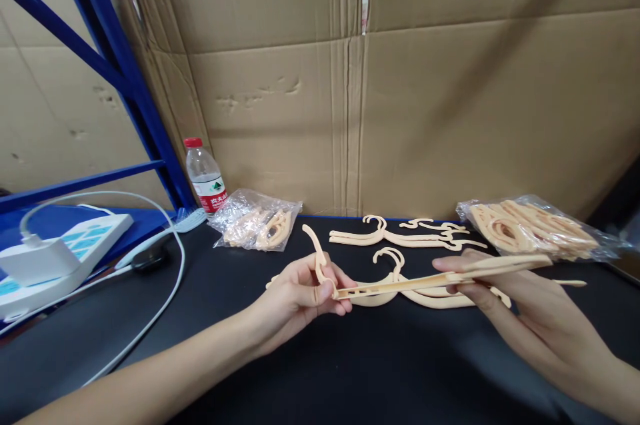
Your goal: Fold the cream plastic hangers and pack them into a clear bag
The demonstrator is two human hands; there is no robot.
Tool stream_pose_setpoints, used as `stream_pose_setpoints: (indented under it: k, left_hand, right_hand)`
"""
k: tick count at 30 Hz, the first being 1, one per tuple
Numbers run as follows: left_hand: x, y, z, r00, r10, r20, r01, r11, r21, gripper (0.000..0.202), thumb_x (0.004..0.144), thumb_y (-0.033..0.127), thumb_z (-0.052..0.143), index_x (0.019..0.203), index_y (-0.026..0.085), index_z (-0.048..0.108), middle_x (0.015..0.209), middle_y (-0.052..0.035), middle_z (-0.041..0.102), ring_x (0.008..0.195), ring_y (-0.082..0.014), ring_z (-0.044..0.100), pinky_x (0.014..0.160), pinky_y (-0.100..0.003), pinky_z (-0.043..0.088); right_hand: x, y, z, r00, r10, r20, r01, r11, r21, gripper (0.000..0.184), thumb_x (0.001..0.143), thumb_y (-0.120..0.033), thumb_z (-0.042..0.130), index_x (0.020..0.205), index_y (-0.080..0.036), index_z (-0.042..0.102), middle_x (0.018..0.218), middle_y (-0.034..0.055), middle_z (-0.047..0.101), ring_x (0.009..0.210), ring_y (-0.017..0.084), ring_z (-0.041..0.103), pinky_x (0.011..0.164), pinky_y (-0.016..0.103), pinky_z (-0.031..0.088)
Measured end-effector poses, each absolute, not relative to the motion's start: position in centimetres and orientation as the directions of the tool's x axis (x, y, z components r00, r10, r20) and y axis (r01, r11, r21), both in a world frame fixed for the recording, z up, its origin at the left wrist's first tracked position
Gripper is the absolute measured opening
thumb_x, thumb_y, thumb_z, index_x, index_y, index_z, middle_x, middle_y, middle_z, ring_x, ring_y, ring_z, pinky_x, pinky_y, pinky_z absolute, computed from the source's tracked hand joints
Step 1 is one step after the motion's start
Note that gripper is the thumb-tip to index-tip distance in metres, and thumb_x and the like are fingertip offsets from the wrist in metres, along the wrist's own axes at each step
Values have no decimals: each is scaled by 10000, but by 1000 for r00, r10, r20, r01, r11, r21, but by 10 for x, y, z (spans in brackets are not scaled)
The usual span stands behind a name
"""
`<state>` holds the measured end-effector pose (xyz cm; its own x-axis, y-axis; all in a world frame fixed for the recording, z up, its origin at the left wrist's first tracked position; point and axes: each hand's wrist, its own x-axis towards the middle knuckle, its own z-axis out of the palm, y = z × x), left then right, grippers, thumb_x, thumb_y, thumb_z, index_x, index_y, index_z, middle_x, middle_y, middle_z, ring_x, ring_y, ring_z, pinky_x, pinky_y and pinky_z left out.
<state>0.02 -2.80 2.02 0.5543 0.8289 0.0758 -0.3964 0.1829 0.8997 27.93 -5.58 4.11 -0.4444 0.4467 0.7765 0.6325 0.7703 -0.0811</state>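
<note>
I hold a small beige plastic hanger (400,284) edge-on above the black table (320,365). My left hand (305,295) is closed in a pinch at its hook end, thumb on top. My right hand (505,292) grips the hanger's other arm between thumb and fingers. Under the held hanger lies another beige hanger (430,297) flat on the table. Behind it a further flat hanger (400,236) rests near the cardboard.
Clear bags of beige hangers lie at the back left (257,222) and back right (530,228). A water bottle (204,175) stands by a blue rack post (125,72). A white power strip (55,255) with white cable (165,292) sits left. A cardboard wall (400,98) closes the back.
</note>
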Motion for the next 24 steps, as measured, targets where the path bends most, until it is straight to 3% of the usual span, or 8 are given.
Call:
stream_pose_setpoints:
  k: [7,13,19,24]
  left_hand:
    - [5,-30,18,409,911,53,-332,95,938,329,662,231,818,683,135,503,724,-40,659,597,-115,610,551,-193,427]
    - [10,-38,17,287,949,128,-322,-31,946,264,696,181,776,679,141,516,702,-16,647,597,-112,600,558,-208,433]
    - [12,-43,17,209,964,163,-333,-86,939,208,724,180,751,672,138,554,754,-25,661,634,-111,600,612,-215,472]
    - [16,-50,17,239,970,53,-407,50,912,240,736,186,752,687,158,518,869,-12,673,758,-122,644,750,-219,503]
  right_hand:
    - [279,-59,26,-467,456,757,613,784,-94,336,847,-75,507,1089,-286,609,1028,28,716,956,233,677,758,317,581]
    - [272,-66,24,-399,493,773,654,744,-137,247,893,-159,490,1097,-271,572,1005,34,710,875,210,693,755,295,574]
    - [266,-72,21,-219,673,707,712,606,-356,148,918,-296,499,1054,-264,549,929,28,701,741,175,698,591,212,563]
    - [269,-64,25,-59,744,666,638,541,-548,221,897,-385,527,1058,-236,557,856,44,678,654,157,675,570,194,566]
